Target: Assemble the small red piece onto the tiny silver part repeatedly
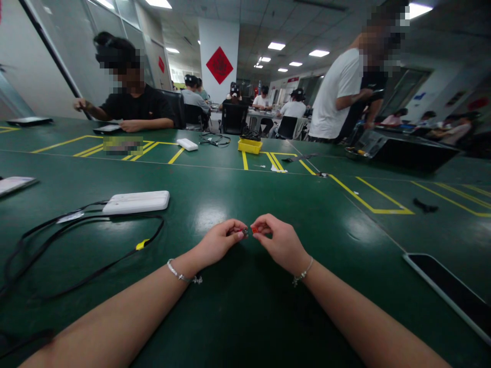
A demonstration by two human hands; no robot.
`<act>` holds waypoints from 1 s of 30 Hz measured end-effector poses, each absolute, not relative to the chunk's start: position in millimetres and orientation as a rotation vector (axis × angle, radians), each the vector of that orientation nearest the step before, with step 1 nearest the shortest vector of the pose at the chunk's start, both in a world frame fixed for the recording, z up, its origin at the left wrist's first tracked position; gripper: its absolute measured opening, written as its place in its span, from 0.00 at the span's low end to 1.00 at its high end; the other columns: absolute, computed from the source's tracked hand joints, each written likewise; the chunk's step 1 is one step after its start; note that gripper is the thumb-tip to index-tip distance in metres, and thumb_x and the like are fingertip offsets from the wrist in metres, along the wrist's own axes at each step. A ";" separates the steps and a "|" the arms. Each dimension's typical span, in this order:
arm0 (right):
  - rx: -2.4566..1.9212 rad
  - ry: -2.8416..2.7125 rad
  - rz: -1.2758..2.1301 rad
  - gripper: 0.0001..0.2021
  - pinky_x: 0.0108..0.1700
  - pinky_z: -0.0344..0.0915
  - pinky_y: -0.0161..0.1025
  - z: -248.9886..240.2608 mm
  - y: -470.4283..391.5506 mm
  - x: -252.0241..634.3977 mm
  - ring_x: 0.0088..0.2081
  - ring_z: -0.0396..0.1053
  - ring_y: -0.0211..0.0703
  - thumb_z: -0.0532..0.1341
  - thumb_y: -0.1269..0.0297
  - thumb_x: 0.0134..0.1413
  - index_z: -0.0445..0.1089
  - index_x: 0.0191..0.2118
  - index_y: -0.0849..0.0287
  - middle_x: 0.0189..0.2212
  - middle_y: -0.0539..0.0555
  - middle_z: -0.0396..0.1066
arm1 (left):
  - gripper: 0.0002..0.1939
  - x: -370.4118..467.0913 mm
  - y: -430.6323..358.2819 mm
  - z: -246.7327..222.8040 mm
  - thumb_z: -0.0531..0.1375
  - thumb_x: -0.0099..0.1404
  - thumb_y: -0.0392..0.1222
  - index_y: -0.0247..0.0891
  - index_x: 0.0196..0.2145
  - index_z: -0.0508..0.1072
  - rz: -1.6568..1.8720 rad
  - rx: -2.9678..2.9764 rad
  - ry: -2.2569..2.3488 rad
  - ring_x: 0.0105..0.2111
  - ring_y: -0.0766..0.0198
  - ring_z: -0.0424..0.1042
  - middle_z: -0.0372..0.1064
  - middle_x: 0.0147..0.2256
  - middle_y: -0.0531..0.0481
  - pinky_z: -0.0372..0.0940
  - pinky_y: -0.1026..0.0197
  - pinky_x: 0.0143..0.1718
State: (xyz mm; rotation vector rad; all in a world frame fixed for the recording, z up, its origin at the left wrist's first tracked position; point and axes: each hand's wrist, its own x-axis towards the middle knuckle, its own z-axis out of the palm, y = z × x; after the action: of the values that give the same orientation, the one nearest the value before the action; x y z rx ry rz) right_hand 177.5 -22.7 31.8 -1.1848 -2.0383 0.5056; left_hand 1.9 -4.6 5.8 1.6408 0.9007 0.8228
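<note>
My left hand (222, 239) pinches a small dark metallic piece (246, 232) between thumb and fingertips. Facing it, my right hand (279, 239) is closed on a small orange-red piece (254, 230). The two pieces are close together, with a narrow gap between them, just above the green tabletop (245, 306). Both are too small for me to tell their kind. My fingers cover part of each. A bracelet circles each wrist.
A white power bank (136, 202) with black cables (95, 217) lies to the left. A phone (448, 291) rests at the right. Farther back are a yellow bin (249, 146), a black case (410, 148) and a seated person (134, 105) across the table.
</note>
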 end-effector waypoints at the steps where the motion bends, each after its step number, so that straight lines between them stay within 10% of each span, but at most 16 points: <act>1: -1.177 -2.028 0.516 0.09 0.36 0.65 0.35 30.6 -23.2 177.3 0.32 0.67 0.34 0.56 0.75 0.45 0.63 0.35 0.58 0.31 0.50 0.67 | 0.08 2.3 -5.3 7.0 0.53 0.58 0.37 0.35 0.37 0.65 0.818 1.641 0.901 0.35 0.66 0.66 0.67 0.33 0.50 0.61 0.60 0.40; 12: -1.198 -2.066 0.400 0.14 0.41 0.64 0.41 19.6 -24.5 170.1 0.36 0.66 0.39 0.54 0.74 0.48 0.62 0.42 0.57 0.36 0.53 0.67 | 0.08 4.6 -6.6 9.0 0.53 0.57 0.38 0.35 0.35 0.66 0.827 1.669 0.908 0.33 0.66 0.66 0.67 0.32 0.50 0.60 0.60 0.38; 30: -1.124 -1.597 0.969 0.03 0.40 0.64 0.38 12.3 -16.1 167.0 0.33 0.68 0.38 0.59 0.72 0.41 0.69 0.27 0.60 0.29 0.51 0.71 | 0.09 4.0 -4.7 6.2 0.53 0.57 0.41 0.35 0.35 0.67 0.811 1.755 0.955 0.30 0.67 0.65 0.67 0.30 0.51 0.60 0.63 0.34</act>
State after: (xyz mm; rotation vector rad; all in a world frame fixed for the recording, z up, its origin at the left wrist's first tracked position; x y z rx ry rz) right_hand 167.0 -16.1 12.3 -1.1243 -1.5972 0.9690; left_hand 4.0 -4.7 6.2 1.7549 0.9552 0.8113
